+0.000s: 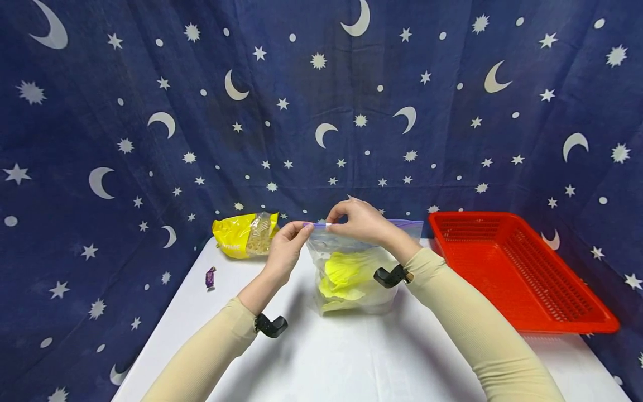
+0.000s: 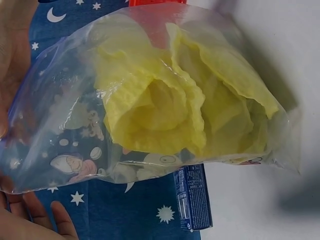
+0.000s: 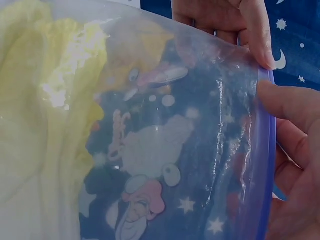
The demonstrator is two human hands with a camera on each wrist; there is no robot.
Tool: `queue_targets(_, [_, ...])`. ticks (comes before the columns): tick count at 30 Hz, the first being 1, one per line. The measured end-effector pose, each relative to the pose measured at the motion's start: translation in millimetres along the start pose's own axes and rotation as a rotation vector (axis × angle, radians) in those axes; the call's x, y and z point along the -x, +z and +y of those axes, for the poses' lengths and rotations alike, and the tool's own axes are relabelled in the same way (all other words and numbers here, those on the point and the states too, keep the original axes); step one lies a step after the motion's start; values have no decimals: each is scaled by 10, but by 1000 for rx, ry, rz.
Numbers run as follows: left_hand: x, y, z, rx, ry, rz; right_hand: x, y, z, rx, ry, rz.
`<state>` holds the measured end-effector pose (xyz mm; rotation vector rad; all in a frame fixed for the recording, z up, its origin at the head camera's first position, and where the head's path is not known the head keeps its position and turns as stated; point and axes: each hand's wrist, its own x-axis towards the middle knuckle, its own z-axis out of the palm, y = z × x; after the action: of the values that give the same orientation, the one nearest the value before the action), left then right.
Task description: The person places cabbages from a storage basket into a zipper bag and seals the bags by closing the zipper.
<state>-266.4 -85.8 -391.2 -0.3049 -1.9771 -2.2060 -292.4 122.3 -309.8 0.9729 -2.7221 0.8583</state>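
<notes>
A clear zip bag (image 1: 361, 273) printed with cartoon figures hangs upright over the white table, with pale yellow cabbage-like leaves (image 2: 160, 105) inside. Its purple zip strip (image 3: 270, 150) runs along the top. At the strip's left end, my left hand (image 1: 287, 248) pinches the corner between thumb and fingers. My right hand (image 1: 363, 220) pinches the strip close beside it, at a small white slider (image 1: 329, 224). In the right wrist view the two thumbs lie almost together at the purple edge. The bag's right end hangs unheld.
A yellow packet (image 1: 236, 237) with a see-through window stands at the back left. Nearer lies a purple wrapped sweet (image 1: 210, 278). A large red plastic basket (image 1: 502, 268) takes up the right side. In the left wrist view a dark blue box (image 2: 192, 197) shows behind the bag.
</notes>
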Motion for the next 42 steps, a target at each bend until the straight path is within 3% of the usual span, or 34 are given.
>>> queue_targets(9, [19, 2, 38, 3, -26, -32, 51, -43, 21, 32, -13, 3])
queue_targets(18, [3, -10, 56, -15, -10, -18, 112, -109, 57, 71, 19, 5])
queue_targets(42, [-13, -66, 2, -38, -1, 12, 338, -296, 283, -1, 102, -11])
